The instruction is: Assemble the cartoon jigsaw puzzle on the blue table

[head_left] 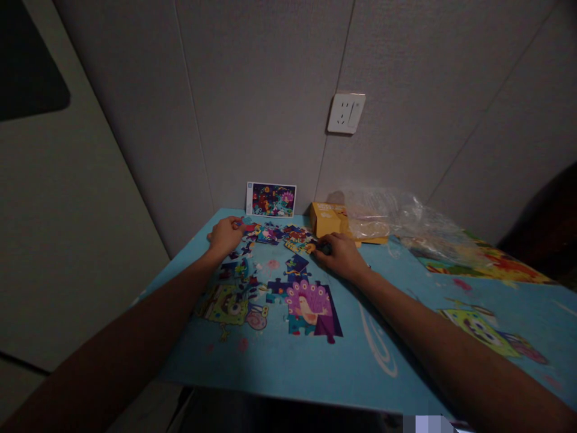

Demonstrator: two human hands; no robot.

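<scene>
Head view: A jigsaw puzzle, partly joined, lies on a table with a blue printed cover (pixel 270 376). The peacock section (pixel 311 310), pink and purple, is located on the near side of the puzzle area, between the two forearms. Smaller pieces adjoin it on its left and upper edges. A yellow-orange section (pixel 298 242) lies farther back, just beside the right hand (pixel 341 254). More puzzle pieces (pixel 269 233) extend from there toward the left hand (pixel 226 235).

Left hand: positioned at the far left of the pieces, palm down, fingers curled, fingertips at a teal piece (pixel 246 221). Whether the fingers grip this piece or only touch it cannot be determined.

Right hand: positioned in front of the yellow box (pixel 331 219), thumb and fingers drawn together, pinching a small dark item (pixel 323 247).

Surroundings: a picture card (pixel 271 200) stands upright at the rear table edge, against the wall (pixel 261 108). A clear plastic bag (pixel 374 210) partly covers the box. A colourful sheet (pixel 518 263) lies to the right. A socket plate (pixel 346 113) is mounted above.
</scene>
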